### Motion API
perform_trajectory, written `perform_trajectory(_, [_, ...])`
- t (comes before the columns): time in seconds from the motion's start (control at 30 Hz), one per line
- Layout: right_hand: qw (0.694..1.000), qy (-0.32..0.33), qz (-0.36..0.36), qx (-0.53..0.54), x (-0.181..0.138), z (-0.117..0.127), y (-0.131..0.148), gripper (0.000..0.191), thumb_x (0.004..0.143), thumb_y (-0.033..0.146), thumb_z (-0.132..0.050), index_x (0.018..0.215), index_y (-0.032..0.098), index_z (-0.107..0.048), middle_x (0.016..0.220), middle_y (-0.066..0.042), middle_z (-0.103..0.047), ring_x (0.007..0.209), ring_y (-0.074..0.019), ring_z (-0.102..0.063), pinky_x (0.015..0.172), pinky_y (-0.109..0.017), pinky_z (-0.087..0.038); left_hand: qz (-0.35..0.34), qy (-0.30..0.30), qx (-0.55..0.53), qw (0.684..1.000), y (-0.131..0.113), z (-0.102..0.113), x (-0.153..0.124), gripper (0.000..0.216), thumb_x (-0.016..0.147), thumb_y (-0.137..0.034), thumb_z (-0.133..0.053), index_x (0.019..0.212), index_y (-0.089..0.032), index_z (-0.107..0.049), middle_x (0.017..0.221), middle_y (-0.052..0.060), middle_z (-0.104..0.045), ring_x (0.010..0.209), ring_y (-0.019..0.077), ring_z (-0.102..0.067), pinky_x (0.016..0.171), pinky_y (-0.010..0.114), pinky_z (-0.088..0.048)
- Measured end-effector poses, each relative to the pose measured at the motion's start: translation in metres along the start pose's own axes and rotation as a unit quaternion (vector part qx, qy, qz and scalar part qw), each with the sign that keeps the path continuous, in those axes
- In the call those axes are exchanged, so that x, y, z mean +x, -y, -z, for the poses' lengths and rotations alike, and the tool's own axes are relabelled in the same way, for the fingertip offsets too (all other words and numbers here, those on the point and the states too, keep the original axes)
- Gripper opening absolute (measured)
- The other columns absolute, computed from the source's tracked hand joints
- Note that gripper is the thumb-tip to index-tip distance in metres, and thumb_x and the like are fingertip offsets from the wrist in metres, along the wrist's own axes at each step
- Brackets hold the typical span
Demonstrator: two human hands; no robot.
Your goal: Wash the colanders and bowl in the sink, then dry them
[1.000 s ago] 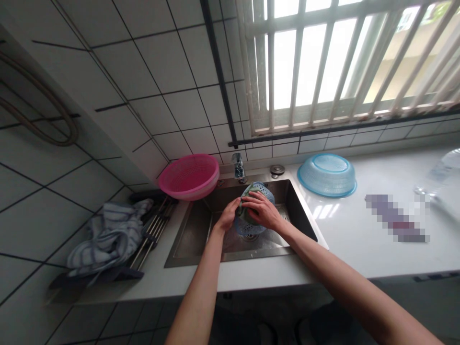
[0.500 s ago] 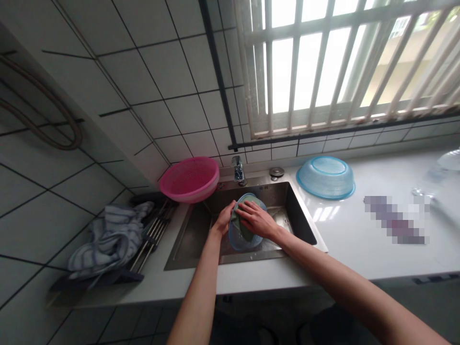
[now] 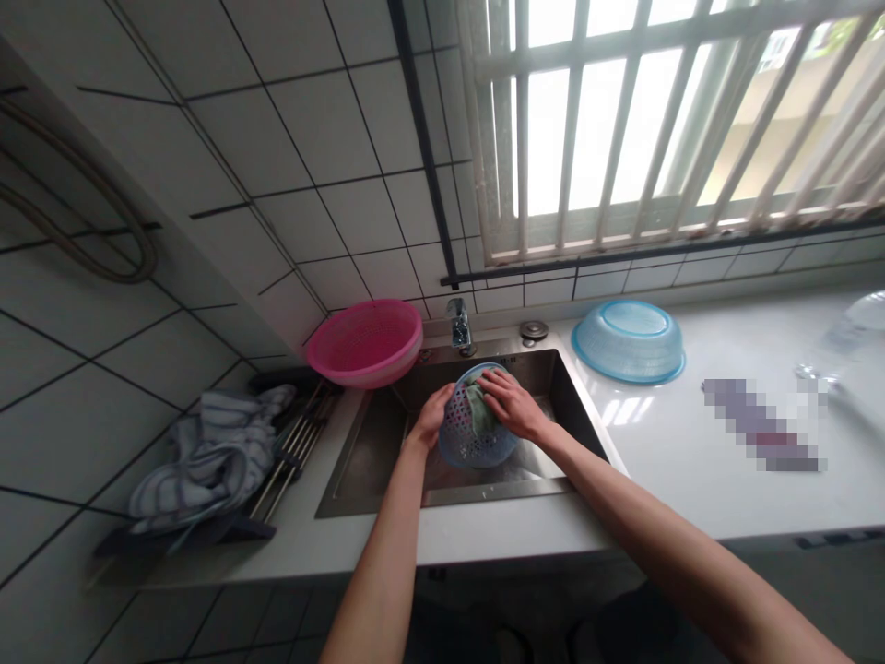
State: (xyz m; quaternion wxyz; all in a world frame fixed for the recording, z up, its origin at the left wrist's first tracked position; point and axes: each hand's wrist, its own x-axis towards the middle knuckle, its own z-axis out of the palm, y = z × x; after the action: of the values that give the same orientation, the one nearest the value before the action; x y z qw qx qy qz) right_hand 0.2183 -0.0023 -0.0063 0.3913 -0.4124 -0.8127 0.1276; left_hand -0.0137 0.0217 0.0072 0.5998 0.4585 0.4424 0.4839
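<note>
One colander (image 3: 457, 435), L side in L grip (image 3: 434, 417)

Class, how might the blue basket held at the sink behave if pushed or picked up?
The blue basket is probably light: holes riddle its wall. It seems fairly stiff, its rim looking round in the left hand's grip. Its curved side might roll.

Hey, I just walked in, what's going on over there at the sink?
Someone's left hand holds a blue perforated basket by its side at the sink, while the right hand presses a green cloth against it. Whether the basket touches the sink bottom isn't clear. A pink colander sits left of the faucet, and an upturned blue basin rests on the counter to the right.
</note>
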Motion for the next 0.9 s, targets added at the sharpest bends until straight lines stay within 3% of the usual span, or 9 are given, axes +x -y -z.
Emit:
perform_trajectory(0.13, [0.981, 0.086, 0.172, -0.032, -0.001, -0.005, 0.039, 0.043, 0.107, 0.025, -0.061, 0.148, 0.035, -0.068, 0.157, -0.002, -0.064, 0.161, -0.0269, -0.041, 0.136, -0.059, -0.027, -0.023, -0.053, 0.016, 0.998, 0.004, 0.002, 0.002, 0.047, 0.069, -0.055, -0.093, 0.099, -0.02, -0.084, 0.119, 0.011, -0.082, 0.126, 0.0334, -0.068, 0.113, 0.044, -0.046])
perform_trajectory(0.23, [0.97, 0.108, 0.216, -0.024, 0.003, -0.005, 0.044, 0.041, 0.105, 0.023, -0.064, 0.144, 0.036, -0.071, 0.152, 0.001, -0.068, 0.159, -0.0232, -0.044, 0.136, -0.053, -0.03, -0.029, -0.078, 0.022, 0.996, 0.006, 0.004, 0.003, 0.045, 0.069, -0.054, -0.093, 0.097, -0.02, -0.084, 0.122, 0.012, -0.082, 0.13, 0.0341, -0.067, 0.116, 0.045, -0.044])
perform_trajectory(0.3, [0.981, 0.077, 0.177, -0.009, 0.005, -0.001, 0.031, 0.041, 0.106, 0.027, -0.063, 0.146, 0.035, -0.07, 0.157, -0.001, -0.064, 0.158, -0.0247, -0.045, 0.135, -0.053, -0.032, -0.022, -0.068, 0.005, 0.997, 0.006, 0.004, 0.003, 0.047, 0.069, -0.055, -0.092, 0.1, -0.02, -0.084, 0.122, 0.011, -0.082, 0.126, 0.0338, -0.068, 0.115, 0.046, -0.045])
perform_trajectory(0.4, [0.998, 0.004, 0.036, 0.045, 0.005, 0.006, -0.002, 0.043, 0.11, 0.036, -0.056, 0.151, 0.031, -0.066, 0.161, -0.006, -0.06, 0.155, -0.0265, -0.05, 0.131, -0.052, -0.039, -0.014, -0.037, -0.003, 0.999, 0.006, 0.003, 0.003, 0.05, 0.068, -0.056, -0.092, 0.101, -0.019, -0.085, 0.117, 0.01, -0.083, 0.119, 0.0328, -0.071, 0.111, 0.045, -0.048])
perform_trajectory(0.47, [0.993, -0.03, -0.064, 0.092, 0.002, 0.007, -0.023, 0.044, 0.111, 0.04, -0.051, 0.151, 0.027, -0.067, 0.157, -0.009, -0.064, 0.148, -0.0262, -0.058, 0.126, -0.05, -0.046, -0.017, -0.027, 0.013, 0.999, 0.005, 0.002, 0.003, 0.047, 0.07, -0.056, -0.091, 0.098, -0.019, -0.085, 0.114, 0.009, -0.083, 0.116, 0.0317, -0.071, 0.11, 0.044, -0.048])
perform_trajectory(0.53, [0.985, -0.044, -0.12, 0.117, 0.0, 0.005, -0.036, 0.046, 0.111, 0.042, -0.049, 0.149, 0.024, -0.068, 0.152, -0.01, -0.068, 0.142, -0.0264, -0.064, 0.123, -0.049, -0.05, -0.022, -0.026, 0.027, 0.999, 0.006, 0.001, 0.002, 0.045, 0.072, -0.056, -0.09, 0.098, -0.019, -0.085, 0.112, 0.008, -0.083, 0.115, 0.0304, -0.071, 0.109, 0.043, -0.048])
perform_trajectory(0.73, [0.989, -0.073, -0.116, 0.057, -0.001, -0.006, -0.037, 0.05, 0.111, 0.043, -0.045, 0.152, 0.023, -0.066, 0.159, -0.012, -0.062, 0.15, -0.0282, -0.056, 0.129, -0.052, -0.042, -0.018, 0.028, -0.004, 0.999, 0.003, -0.006, -0.004, 0.043, 0.077, -0.054, -0.088, 0.1, -0.019, -0.083, 0.112, 0.007, -0.081, 0.111, 0.0265, -0.07, 0.106, 0.039, -0.049])
perform_trajectory(0.9, [0.991, -0.007, -0.114, 0.063, -0.003, -0.011, -0.038, 0.06, 0.109, 0.051, -0.052, 0.158, 0.017, -0.059, 0.165, -0.018, -0.053, 0.154, -0.0315, -0.051, 0.13, -0.052, -0.04, 0.023, 0.085, -0.011, 0.996, 0.001, -0.008, -0.007, 0.036, 0.079, -0.045, -0.085, 0.1, -0.017, -0.081, 0.104, 0.006, -0.079, 0.098, 0.0227, -0.069, 0.097, 0.035, -0.051])
